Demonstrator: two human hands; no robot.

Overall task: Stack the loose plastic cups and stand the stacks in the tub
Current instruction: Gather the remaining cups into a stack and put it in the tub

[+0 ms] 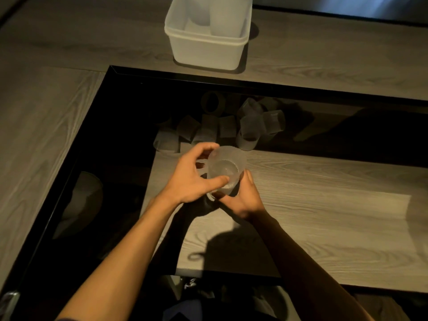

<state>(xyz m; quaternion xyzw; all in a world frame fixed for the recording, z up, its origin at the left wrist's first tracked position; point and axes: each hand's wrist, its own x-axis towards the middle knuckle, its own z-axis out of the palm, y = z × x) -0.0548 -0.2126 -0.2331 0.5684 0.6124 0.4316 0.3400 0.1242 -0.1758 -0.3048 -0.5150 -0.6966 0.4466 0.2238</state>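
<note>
Both my hands hold a short stack of clear ribbed plastic cups [225, 169] above the dark glass tabletop. My left hand [196, 179] grips its left side and rim, thumb across the front. My right hand [243, 198] supports it from below and from the right. Several loose cups [208, 128] lie on their sides in a heap just beyond my hands; one cup [249, 136] stands upright. The white translucent tub [208, 48] sits at the far centre with a tall cup stack [225, 17] standing inside it.
The glass panel has a black frame [185, 76] set in a grey wood-grain table [46, 112]. A wood shelf [301, 205] shows through the glass beneath my hands. A small metallic object [9, 302] sits at the bottom left corner.
</note>
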